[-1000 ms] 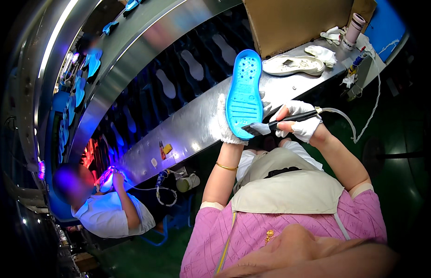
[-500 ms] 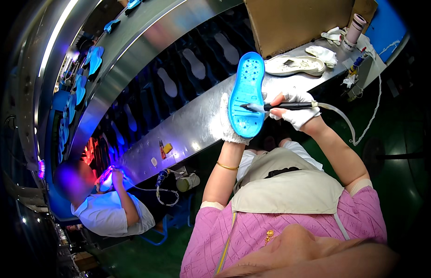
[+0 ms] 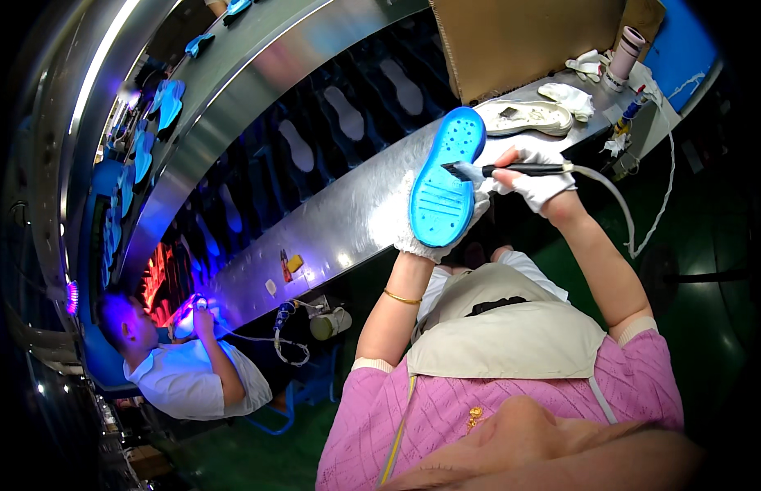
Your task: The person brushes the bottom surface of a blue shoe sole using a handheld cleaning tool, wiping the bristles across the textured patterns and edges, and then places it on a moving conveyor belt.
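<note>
Brushing a blue sole held up over the line

Pinching a black-handled brush [image 3: 519, 169] between gloved thumb and fingers, the right hand [image 3: 534, 182] is pressing its pale bristle tip against the upper middle of a blue shoe sole [image 3: 446, 190]. The left hand [image 3: 413, 225], also in a white glove, is cupping the sole from behind, fingers wrapped around its lower edge and tread facing the camera. A grey hose [image 3: 611, 200] is trailing from the brush handle down past the right wrist. Behind the hands, a steel conveyor ledge [image 3: 331, 221] is running diagonally, with a white shoe upper [image 3: 523, 117] lying beside a cardboard box [image 3: 511, 41] and a spool [image 3: 622, 51]. Further along the line, a co-worker in a white shirt [image 3: 192, 376] is bending over violet light.

Judging by the grip, the sole is resting only on curled fingertips, so hard brush pressure could be tipping it backward; the slack hose could also be snagging the forearm and dragging the bristles off their line.
</note>
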